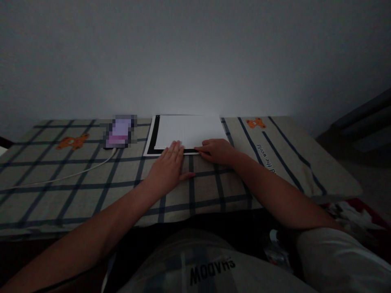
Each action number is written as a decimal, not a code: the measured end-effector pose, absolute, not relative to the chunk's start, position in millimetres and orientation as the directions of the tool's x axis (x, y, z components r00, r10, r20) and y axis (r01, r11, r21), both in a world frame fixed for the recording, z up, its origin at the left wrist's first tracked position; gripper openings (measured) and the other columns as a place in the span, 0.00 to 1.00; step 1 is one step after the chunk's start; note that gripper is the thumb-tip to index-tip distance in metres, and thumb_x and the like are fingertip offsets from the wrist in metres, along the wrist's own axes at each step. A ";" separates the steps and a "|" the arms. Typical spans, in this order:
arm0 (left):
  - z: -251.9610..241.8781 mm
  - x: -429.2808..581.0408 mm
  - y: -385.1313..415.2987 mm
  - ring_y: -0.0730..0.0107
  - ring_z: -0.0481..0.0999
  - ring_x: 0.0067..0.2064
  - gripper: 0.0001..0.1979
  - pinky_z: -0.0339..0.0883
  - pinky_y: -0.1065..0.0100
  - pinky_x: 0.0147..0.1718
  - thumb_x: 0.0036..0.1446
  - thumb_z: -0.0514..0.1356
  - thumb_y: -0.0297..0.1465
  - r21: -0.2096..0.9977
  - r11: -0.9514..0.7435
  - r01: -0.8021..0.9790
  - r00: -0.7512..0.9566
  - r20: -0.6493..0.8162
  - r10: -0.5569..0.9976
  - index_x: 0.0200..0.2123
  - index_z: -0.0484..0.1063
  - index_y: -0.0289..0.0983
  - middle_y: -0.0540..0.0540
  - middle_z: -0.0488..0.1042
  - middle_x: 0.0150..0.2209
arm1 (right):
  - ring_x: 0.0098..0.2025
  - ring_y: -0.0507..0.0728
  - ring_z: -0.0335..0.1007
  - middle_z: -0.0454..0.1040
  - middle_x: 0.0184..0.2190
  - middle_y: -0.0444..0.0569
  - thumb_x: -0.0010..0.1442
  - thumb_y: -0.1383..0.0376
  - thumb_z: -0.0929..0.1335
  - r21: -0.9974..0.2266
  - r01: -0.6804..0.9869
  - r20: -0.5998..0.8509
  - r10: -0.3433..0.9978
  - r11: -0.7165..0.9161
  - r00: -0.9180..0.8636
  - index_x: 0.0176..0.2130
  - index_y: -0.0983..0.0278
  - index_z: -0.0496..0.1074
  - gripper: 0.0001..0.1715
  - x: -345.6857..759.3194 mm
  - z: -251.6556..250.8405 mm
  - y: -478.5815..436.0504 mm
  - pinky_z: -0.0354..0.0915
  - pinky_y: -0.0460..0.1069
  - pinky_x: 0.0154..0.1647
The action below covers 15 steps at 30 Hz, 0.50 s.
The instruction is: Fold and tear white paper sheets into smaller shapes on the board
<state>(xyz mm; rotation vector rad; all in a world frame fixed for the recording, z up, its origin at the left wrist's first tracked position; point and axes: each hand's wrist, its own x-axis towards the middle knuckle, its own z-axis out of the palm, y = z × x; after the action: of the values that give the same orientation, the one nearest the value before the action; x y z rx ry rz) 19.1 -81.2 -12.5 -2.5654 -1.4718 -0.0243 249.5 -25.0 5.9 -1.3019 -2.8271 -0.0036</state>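
Observation:
A flat white board [148,140] with a black inner border lies on the cloth-covered table, against the wall. On it rests a pale sheet of paper [189,128]. My left hand [169,165] is palm down with its fingers stretched over the lower edge of the board and sheet, thumb out on the cloth. Just under those fingertips runs a thin pale strip, perhaps a ruler [161,147]. Along the same lower edge, my right hand [216,151] is closed, its fingertips together at the black border; whatever they hold is too small and dark to make out.
Left of the board lies a phone [119,132], its screen lit and blurred, with a white cable [76,173] running off left. The checked tablecloth [100,187] carries orange bear prints. A grey wall [183,57] rises behind. Beside the table at lower right are crumpled white items [351,213].

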 end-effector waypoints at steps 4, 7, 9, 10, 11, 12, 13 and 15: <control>-12.8 36.2 -80.5 0.49 0.52 0.74 0.44 0.49 0.55 0.70 0.66 0.51 0.54 -0.070 -0.576 0.814 0.579 0.031 0.815 0.70 0.54 0.23 0.27 0.54 0.72 | 0.46 0.59 0.69 0.76 0.47 0.56 0.72 0.60 0.60 0.027 0.712 0.095 0.708 0.701 -0.700 0.59 0.62 0.75 0.24 249.2 -0.5 -23.3 0.57 0.51 0.38; -11.8 39.1 -77.9 0.47 0.58 0.72 0.43 0.51 0.55 0.69 0.66 0.52 0.54 -0.061 -0.560 0.827 0.563 0.063 0.824 0.69 0.57 0.23 0.27 0.58 0.70 | 0.49 0.60 0.67 0.75 0.48 0.57 0.72 0.63 0.60 0.085 0.663 0.135 0.650 0.744 -0.748 0.58 0.65 0.75 0.23 249.0 -5.7 -21.4 0.58 0.51 0.41; -10.9 38.2 -75.0 0.47 0.63 0.69 0.41 0.54 0.55 0.68 0.67 0.52 0.53 -0.056 -0.561 0.826 0.564 0.116 0.818 0.67 0.59 0.23 0.28 0.64 0.67 | 0.49 0.60 0.66 0.75 0.49 0.57 0.71 0.65 0.61 0.100 0.635 0.144 0.620 0.766 -0.771 0.59 0.64 0.74 0.22 248.2 -7.7 -20.1 0.59 0.51 0.42; -10.6 37.6 -73.4 0.48 0.65 0.66 0.39 0.56 0.56 0.66 0.67 0.52 0.52 -0.053 -0.569 0.821 0.570 0.141 0.809 0.66 0.61 0.24 0.29 0.66 0.65 | 0.49 0.60 0.66 0.76 0.48 0.56 0.71 0.66 0.61 0.095 0.640 0.147 0.625 0.762 -0.766 0.59 0.63 0.74 0.22 247.4 -8.0 -19.4 0.59 0.51 0.42; -10.2 37.2 -72.0 0.49 0.68 0.63 0.36 0.59 0.57 0.64 0.67 0.52 0.51 -0.045 -0.572 0.819 0.571 0.162 0.805 0.64 0.64 0.27 0.31 0.69 0.63 | 0.49 0.59 0.66 0.76 0.48 0.56 0.70 0.66 0.62 0.088 0.651 0.145 0.637 0.754 -0.757 0.58 0.63 0.74 0.21 246.3 -7.8 -18.8 0.59 0.51 0.42; -9.9 37.0 -70.8 0.50 0.70 0.61 0.34 0.61 0.57 0.61 0.67 0.52 0.51 -0.038 -0.569 0.821 0.566 0.173 0.806 0.62 0.66 0.29 0.32 0.72 0.60 | 0.48 0.59 0.67 0.76 0.47 0.55 0.70 0.66 0.62 0.085 0.665 0.142 0.651 0.742 -0.745 0.58 0.63 0.75 0.21 245.0 -7.2 -18.3 0.59 0.51 0.41; -9.6 37.0 -69.9 0.51 0.71 0.59 0.32 0.62 0.57 0.60 0.67 0.52 0.51 -0.033 -0.569 0.822 0.565 0.181 0.805 0.61 0.68 0.30 0.33 0.73 0.58 | 0.47 0.59 0.67 0.77 0.47 0.55 0.70 0.67 0.62 0.088 0.676 0.137 0.664 0.731 -0.735 0.56 0.63 0.76 0.20 243.5 -6.1 -17.9 0.58 0.50 0.40; -8.9 37.8 -68.7 0.51 0.72 0.56 0.31 0.63 0.57 0.57 0.67 0.52 0.52 -0.033 -0.567 0.823 0.562 0.193 0.804 0.58 0.69 0.31 0.34 0.74 0.55 | 0.46 0.59 0.68 0.77 0.45 0.55 0.70 0.67 0.62 0.118 0.685 0.121 0.675 0.719 -0.728 0.53 0.64 0.77 0.18 240.4 -3.4 -17.5 0.57 0.50 0.39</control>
<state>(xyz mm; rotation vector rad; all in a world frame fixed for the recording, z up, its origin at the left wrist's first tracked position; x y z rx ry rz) 37.8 -68.7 -8.9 -2.6697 -1.3963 -0.2364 240.4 -17.5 -3.4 -1.1282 -2.8479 -0.2375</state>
